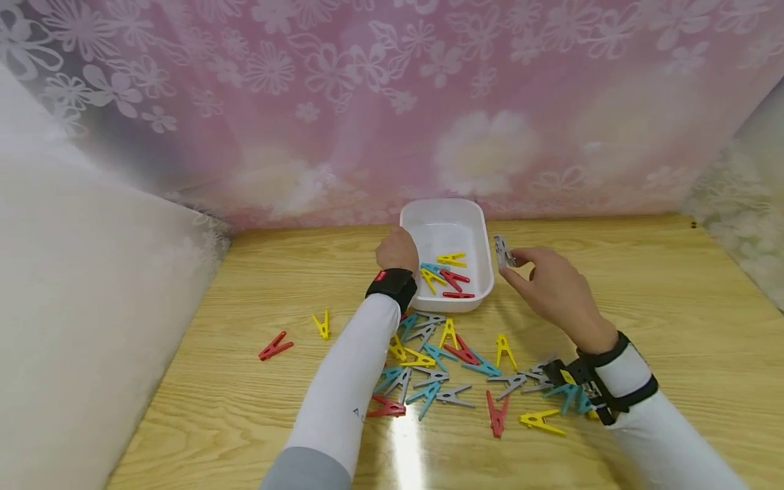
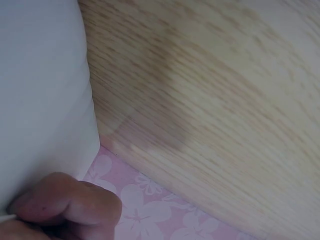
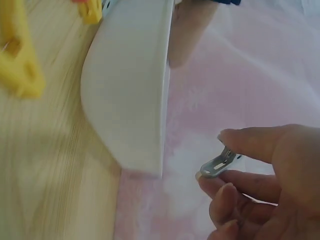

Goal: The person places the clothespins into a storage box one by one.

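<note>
A white plastic basin (image 1: pixel 446 206) stands at the back of the table, with yellow, red and blue clothespins (image 1: pixel 452 259) inside. My left hand (image 1: pixel 397 250) is at its left side; in the left wrist view the curled fingers (image 2: pixel 75 202) grip the basin's rim. Just right of the basin, my right hand (image 1: pixel 554 289) pinches a grey clothespin (image 1: pixel 503 252) between thumb and fingers. The right wrist view has this clothespin (image 3: pixel 218 164) at the fingertips, raised beside the basin's wall (image 3: pixel 125 90).
Many loose grey, blue, yellow and red clothespins (image 1: pixel 454 395) lie in front of the basin on the wooden table (image 1: pixel 233 422). A red clothespin (image 1: pixel 275 346) and a yellow one (image 1: pixel 322 324) lie apart at left. A pink flowered cloth (image 1: pixel 343 136) hangs behind.
</note>
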`<state>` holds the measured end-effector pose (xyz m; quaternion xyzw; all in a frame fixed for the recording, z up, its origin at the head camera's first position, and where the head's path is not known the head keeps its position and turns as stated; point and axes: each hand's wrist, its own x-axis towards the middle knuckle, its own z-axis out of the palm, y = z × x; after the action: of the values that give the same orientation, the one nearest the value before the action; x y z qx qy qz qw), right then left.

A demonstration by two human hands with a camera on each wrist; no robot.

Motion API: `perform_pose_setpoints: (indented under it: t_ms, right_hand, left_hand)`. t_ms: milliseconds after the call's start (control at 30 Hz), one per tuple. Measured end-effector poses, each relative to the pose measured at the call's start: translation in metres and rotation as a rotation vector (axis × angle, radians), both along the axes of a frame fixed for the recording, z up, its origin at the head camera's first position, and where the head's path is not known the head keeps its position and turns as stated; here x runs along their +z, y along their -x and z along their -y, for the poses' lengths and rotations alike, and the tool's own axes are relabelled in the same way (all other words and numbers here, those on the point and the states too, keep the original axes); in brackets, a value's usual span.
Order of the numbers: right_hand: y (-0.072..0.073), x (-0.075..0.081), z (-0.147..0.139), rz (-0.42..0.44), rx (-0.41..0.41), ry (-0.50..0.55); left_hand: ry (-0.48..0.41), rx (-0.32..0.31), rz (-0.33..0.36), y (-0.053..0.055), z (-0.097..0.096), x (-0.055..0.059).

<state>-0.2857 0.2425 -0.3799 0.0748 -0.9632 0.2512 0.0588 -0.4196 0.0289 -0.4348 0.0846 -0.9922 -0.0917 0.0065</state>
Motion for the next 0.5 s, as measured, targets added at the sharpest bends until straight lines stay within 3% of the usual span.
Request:
perform_pose_setpoints:
  t_ms: [233,500]
  right_hand:
    - [0.007,-0.004,0.012,0.080,0.068,0.030]
    - [0.003,-0.011,-0.001,0.087,0.087,0.085]
  left_hand:
    - [-0.002,-0.022,0.010,0.000,-0.005,0.000]
    - [0.004,-0.002,0.026,0.001,0.001,0.001]
